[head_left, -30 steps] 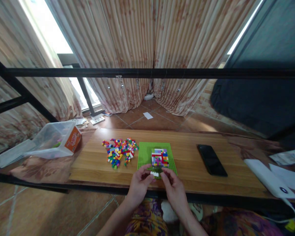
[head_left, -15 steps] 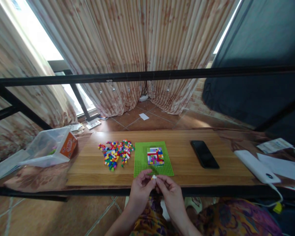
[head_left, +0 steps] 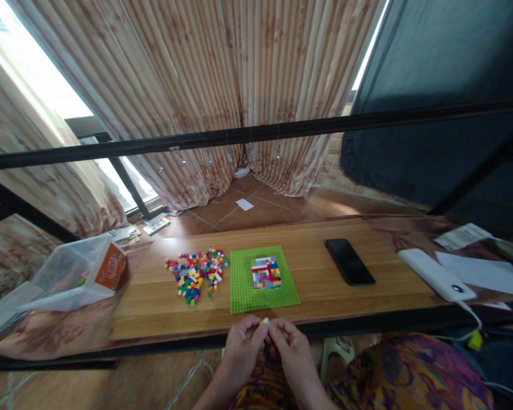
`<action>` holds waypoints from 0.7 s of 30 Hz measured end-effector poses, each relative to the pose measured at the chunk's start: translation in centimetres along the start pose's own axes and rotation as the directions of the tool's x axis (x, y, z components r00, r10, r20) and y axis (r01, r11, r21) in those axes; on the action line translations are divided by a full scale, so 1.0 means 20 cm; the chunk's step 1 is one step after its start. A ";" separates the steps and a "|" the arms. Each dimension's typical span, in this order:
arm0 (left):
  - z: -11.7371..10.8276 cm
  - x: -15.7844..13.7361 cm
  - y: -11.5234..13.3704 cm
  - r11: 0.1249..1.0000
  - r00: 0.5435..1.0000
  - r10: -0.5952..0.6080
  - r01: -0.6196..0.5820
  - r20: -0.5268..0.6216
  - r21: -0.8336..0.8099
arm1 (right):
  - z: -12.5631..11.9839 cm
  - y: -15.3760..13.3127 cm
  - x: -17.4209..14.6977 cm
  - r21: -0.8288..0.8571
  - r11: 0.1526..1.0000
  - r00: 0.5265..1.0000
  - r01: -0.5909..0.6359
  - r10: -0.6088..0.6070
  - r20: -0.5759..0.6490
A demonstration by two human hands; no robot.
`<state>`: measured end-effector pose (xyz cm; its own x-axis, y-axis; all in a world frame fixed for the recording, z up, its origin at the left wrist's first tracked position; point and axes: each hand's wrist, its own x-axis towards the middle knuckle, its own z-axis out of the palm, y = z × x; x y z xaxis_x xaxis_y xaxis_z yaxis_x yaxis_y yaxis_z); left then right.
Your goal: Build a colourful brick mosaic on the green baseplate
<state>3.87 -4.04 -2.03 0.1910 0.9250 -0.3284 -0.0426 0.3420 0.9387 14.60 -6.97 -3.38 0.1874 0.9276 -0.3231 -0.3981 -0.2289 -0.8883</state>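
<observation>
Brick (head_left: 265, 321), small and whitish, is pinched by left hand (head_left: 243, 341) and right hand (head_left: 289, 343) together; I see it just before near edge of green baseplate (head_left: 242, 287); loose bricks (head_left: 194, 277) lie on wooden table (head_left: 320, 293), left of baseplate.

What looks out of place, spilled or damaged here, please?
A white sheet lies on the tiled floor beyond the wooden board, as if dropped. The loose bricks are scattered left of the green baseplate, untidy but not clearly spilled. I see no obvious damage.
</observation>
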 end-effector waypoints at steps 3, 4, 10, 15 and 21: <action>-0.02 0.00 0.01 0.997 1.000 0.023 -0.023 0.008 0.068 | -0.01 0.02 0.00 -0.047 0.999 1.000 0.000 0.000 0.002; -0.03 -0.01 0.02 0.997 1.000 0.024 -0.025 0.012 0.078 | -0.02 0.02 0.00 -0.046 0.999 1.000 -0.002 0.003 0.010; -0.04 -0.01 0.02 0.995 0.998 -0.002 -0.004 0.067 0.096 | -0.03 0.02 0.01 0.007 0.996 0.996 -0.085 0.085 0.036; -0.04 -0.01 0.03 0.997 0.998 -0.010 0.005 0.060 0.080 | -0.05 0.01 0.02 0.019 0.994 0.994 -0.107 0.107 0.036; -0.09 0.04 0.03 0.995 0.993 0.056 -0.046 -0.106 0.094 | -0.09 -0.02 0.04 0.001 0.994 0.993 -0.106 0.106 -0.059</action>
<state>2.25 -2.80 -2.00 0.0837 0.9549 -0.2848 0.0411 0.2823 0.9585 16.57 -6.67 -3.97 0.1973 0.8790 -0.4341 -0.4167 -0.3257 -0.8487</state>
